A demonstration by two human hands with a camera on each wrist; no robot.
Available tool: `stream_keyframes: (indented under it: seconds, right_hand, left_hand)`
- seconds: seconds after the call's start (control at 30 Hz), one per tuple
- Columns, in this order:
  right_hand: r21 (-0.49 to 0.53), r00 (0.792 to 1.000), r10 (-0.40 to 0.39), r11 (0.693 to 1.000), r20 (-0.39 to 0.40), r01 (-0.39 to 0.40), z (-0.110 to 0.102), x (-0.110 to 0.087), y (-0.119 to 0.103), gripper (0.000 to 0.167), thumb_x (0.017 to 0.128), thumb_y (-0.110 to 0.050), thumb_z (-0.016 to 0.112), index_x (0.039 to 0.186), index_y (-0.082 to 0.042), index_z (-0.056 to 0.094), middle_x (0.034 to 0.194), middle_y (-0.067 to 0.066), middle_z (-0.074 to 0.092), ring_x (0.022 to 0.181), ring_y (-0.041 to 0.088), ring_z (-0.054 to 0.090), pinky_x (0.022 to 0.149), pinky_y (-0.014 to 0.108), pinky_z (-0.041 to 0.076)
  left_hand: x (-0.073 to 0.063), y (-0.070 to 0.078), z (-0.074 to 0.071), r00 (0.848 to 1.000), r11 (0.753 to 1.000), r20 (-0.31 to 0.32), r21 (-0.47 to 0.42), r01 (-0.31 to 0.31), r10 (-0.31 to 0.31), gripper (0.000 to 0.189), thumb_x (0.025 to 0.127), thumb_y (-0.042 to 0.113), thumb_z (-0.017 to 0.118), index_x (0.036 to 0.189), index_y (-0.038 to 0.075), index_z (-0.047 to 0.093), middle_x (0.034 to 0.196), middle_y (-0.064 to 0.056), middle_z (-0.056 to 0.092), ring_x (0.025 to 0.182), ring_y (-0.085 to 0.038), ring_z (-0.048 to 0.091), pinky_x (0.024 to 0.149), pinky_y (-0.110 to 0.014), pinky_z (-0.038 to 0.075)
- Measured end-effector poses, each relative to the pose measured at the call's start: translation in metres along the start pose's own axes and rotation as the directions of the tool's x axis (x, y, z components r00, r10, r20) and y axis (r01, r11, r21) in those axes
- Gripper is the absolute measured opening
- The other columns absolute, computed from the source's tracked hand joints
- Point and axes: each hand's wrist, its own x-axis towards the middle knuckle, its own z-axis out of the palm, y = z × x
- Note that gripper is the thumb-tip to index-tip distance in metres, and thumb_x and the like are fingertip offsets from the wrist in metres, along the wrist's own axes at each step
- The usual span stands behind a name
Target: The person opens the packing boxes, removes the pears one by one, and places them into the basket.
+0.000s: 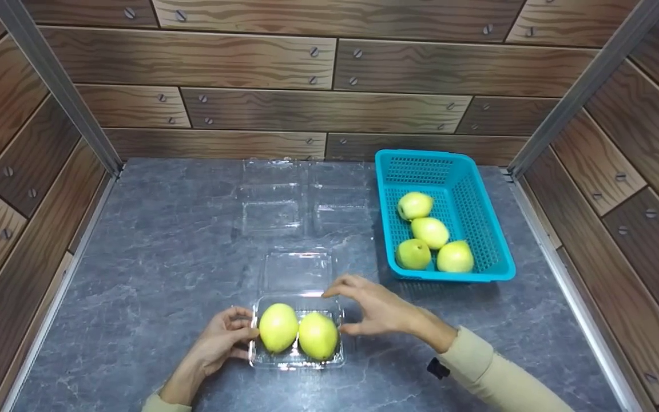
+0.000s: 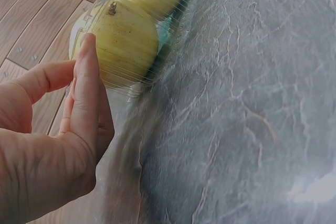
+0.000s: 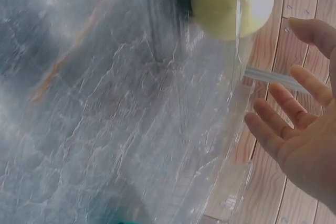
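Note:
A clear plastic clamshell box (image 1: 298, 365) sits on the table with its lid (image 1: 298, 272) folded back, away from the person. Side by side in it lie two yellow-green pears, the left pear (image 1: 278, 327) and the right pear (image 1: 318, 336). My left hand (image 1: 218, 340) pinches the box's left rim between thumb and fingers; in the left wrist view the fingertips (image 2: 88, 45) are right at the clear wall. On the other side, my right hand (image 1: 378, 306) is spread beside the box's right edge, holding nothing. Its parted fingers (image 3: 283, 103) show in the right wrist view.
A turquoise plastic basket (image 1: 498, 252) with several pears, such as the front right one (image 1: 455, 257), stands at the back right. More clear clamshell boxes (image 1: 272, 214) lie open behind the working box. Wood-patterned walls (image 1: 284, 109) enclose the grey marbled table (image 1: 152, 257).

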Motion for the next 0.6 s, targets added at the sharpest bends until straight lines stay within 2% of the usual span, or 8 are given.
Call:
stream_keyframes:
  seconds: [0.27, 0.6]
  right_hand:
    - [-0.081, 0.996, -0.044, 0.995, 0.076, 0.051, 0.014, 0.005, -0.007, 0.069, 0.084, -0.029, 0.087, 0.146, -0.021, 0.059, 0.146, 0.004, 0.057, 0.131, 0.024, 0.06, 0.109, 0.048, 0.059]
    - [-0.1, 0.989, -0.072, 0.991, 0.129, 0.085, 0.025, 0.008, -0.011, 0.07, 0.083, -0.03, 0.087, 0.146, -0.026, 0.058, 0.153, 0.002, 0.053, 0.135, 0.024, 0.058, 0.113, 0.051, 0.057]
  left_hand:
    - [0.0, 0.0, 0.0, 1.0, 1.0, 0.001, 0.001, -0.001, 0.001, 0.036, 0.089, 0.0, 0.073, 0.119, -0.001, 0.053, 0.089, 0.002, 0.065, 0.075, -0.01, 0.067, 0.057, -0.026, 0.066]
    - [0.0, -0.001, -0.002, 1.0, 1.0, 0.017, 0.004, -0.011, 0.011, 0.038, 0.089, 0.0, 0.074, 0.121, 0.001, 0.054, 0.096, 0.0, 0.069, 0.077, -0.011, 0.065, 0.057, -0.027, 0.066]
